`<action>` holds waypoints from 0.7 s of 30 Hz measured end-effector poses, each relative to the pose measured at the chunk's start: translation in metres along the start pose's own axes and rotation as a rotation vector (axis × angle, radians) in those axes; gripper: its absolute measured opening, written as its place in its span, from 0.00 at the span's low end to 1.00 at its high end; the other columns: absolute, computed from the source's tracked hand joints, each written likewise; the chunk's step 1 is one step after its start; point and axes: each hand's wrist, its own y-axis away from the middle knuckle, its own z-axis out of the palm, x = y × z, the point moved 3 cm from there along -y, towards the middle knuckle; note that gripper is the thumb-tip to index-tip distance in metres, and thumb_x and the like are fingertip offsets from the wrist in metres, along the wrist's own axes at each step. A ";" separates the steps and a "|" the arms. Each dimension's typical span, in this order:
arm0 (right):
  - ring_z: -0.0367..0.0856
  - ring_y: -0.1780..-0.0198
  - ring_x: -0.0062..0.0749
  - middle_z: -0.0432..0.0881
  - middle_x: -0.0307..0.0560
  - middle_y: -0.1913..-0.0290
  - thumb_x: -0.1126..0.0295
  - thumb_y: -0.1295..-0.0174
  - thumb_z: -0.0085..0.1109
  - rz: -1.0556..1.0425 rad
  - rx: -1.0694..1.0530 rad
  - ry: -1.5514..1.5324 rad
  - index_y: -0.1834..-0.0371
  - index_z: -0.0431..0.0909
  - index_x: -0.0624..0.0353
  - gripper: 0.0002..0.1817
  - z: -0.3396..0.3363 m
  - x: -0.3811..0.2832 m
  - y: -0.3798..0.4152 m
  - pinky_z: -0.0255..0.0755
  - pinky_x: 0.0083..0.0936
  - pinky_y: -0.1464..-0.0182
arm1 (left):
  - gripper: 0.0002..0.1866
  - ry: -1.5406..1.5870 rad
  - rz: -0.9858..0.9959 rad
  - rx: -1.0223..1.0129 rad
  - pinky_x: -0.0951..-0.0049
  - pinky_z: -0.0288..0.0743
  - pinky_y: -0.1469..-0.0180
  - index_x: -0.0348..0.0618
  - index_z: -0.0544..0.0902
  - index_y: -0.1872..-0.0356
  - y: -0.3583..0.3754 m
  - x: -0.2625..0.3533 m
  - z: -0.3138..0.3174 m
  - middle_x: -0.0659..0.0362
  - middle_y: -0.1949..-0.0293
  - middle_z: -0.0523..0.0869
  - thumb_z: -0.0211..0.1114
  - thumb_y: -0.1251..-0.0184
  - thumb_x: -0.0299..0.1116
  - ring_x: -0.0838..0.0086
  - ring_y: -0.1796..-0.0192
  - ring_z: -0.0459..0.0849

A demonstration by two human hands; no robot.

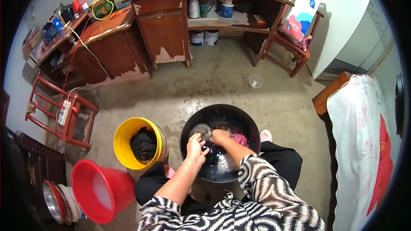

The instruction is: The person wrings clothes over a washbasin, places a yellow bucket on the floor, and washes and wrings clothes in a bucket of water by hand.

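Note:
A large black tub (257, 145) stands on the floor between my knees, with dark water and wet clothes in it. My left hand (197, 150) is over the tub's left part, its fingers parted and bent beside a grey, rounded wet thing (200, 131) that may be cloth. Just right of it, my right hand (220, 137) reaches down with its fingers curled; what they close on is hidden. A pink cloth (239, 139) lies right of my right hand. Nearer me, a whitish cloth (225, 163) sits in the water, partly behind my right forearm.
A yellow bucket (121, 156) with a black garment (144, 143) stands left of the tub. Closer to me is a red bucket (117, 190). A clear plastic cup (256, 81) is on the floor beyond. A red chair (70, 115) stands left, a bed (357, 158) right.

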 end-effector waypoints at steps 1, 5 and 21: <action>0.72 0.44 0.47 0.76 0.54 0.49 0.56 0.51 0.55 -0.031 -0.002 0.020 0.49 0.76 0.49 0.24 -0.005 -0.002 0.000 0.49 0.59 0.39 | 0.27 0.042 -0.027 -0.007 0.51 0.64 0.50 0.47 0.62 0.39 -0.002 0.001 -0.001 0.55 0.37 0.60 0.53 0.39 0.42 0.64 0.42 0.64; 0.79 0.69 0.39 0.80 0.52 0.74 0.63 0.58 0.59 -0.226 0.412 -0.495 0.76 0.76 0.65 0.14 -0.047 0.002 0.019 0.71 0.33 0.63 | 0.33 0.120 -0.074 -0.049 0.52 0.67 0.51 0.41 0.55 0.35 -0.013 -0.003 -0.006 0.49 0.37 0.59 0.54 0.40 0.42 0.61 0.44 0.67; 0.69 0.73 0.16 0.74 0.34 0.76 0.76 0.58 0.51 -0.573 -0.067 -1.617 0.78 0.72 0.61 0.03 -0.101 -0.028 0.137 0.65 0.16 0.67 | 0.39 0.535 -0.209 -0.887 0.58 0.71 0.46 0.41 0.72 0.47 0.000 0.010 0.032 0.51 0.52 0.79 0.38 0.40 0.68 0.57 0.50 0.77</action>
